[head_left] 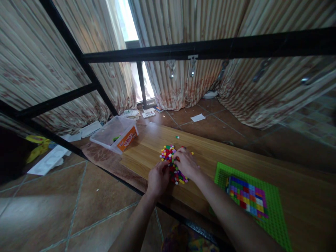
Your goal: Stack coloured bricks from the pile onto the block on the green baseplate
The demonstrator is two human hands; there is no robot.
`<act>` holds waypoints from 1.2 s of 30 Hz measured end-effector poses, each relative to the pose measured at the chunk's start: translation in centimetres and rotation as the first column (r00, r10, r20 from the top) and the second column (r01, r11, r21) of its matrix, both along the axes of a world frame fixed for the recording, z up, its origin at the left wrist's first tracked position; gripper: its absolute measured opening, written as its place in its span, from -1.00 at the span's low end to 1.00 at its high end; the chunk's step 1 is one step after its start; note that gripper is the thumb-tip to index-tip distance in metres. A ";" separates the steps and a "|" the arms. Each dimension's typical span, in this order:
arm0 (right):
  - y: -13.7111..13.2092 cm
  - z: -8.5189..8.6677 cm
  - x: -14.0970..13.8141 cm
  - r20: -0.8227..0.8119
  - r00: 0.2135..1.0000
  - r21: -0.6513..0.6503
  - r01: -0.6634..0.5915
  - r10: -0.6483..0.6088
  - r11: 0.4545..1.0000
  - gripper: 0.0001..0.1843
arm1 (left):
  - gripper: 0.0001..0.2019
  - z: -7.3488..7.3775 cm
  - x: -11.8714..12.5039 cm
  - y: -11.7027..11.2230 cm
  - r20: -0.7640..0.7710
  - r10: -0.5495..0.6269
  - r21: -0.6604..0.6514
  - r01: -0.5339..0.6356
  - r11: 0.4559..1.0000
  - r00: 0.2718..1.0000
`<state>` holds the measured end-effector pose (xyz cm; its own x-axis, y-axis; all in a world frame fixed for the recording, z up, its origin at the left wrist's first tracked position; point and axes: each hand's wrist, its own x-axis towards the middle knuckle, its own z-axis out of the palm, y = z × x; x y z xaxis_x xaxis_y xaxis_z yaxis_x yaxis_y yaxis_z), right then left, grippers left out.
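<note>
A pile of small colourful toy bricks [168, 152] lies on the wooden board. My left hand [158, 177] is at the pile's near left side, its fingers curled in with the tips among the bricks. From the right, my right hand [186, 162] reaches over the pile, fingers bent down and closed together. What either hand pinches is too small and hidden to make out. To the right, a green baseplate [274, 201] carries a multicoloured block of joined bricks [248, 196], partly behind my right forearm.
A clear plastic box [112, 131] with an orange label and a few green pieces stands at the board's left end. One small green-and-white brick [177, 137] lies apart on the wooden board [147, 140]. Black metal bars [157, 52] cross beyond, before striped curtains [178, 84].
</note>
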<state>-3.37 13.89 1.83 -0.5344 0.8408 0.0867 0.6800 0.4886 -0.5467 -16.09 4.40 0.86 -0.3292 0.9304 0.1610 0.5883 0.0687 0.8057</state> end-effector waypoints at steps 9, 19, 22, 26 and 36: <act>-0.4 0.5 0.7 -0.228 0.973 -0.030 -0.033 0.025 0.999 -0.85 | -0.80 1.0 0.3 0.4 0.148 0.036 -0.029 -0.032 0.999 0.988; -4.4 3.1 2.9 -0.660 0.705 -0.413 -0.054 -0.258 0.909 -0.82 | -0.68 4.0 2.7 -0.2 0.767 -0.056 -0.018 0.108 0.994 0.639; -5.0 3.2 3.2 -0.668 0.684 -0.447 -0.053 -0.294 0.893 -0.82 | -0.66 4.3 3.2 -0.6 0.821 -0.014 -0.058 0.108 0.992 0.570; -5.2 2.6 3.5 -0.681 0.629 -0.571 -0.136 -0.375 0.810 -0.71 | -0.67 4.2 3.4 -1.0 0.914 0.054 -0.116 0.132 0.985 0.402; -1.9 1.3 2.5 -0.247 0.953 -0.125 0.147 -0.174 0.981 -0.82 | -0.68 3.1 2.0 -1.1 0.960 0.157 -0.181 0.086 0.980 0.231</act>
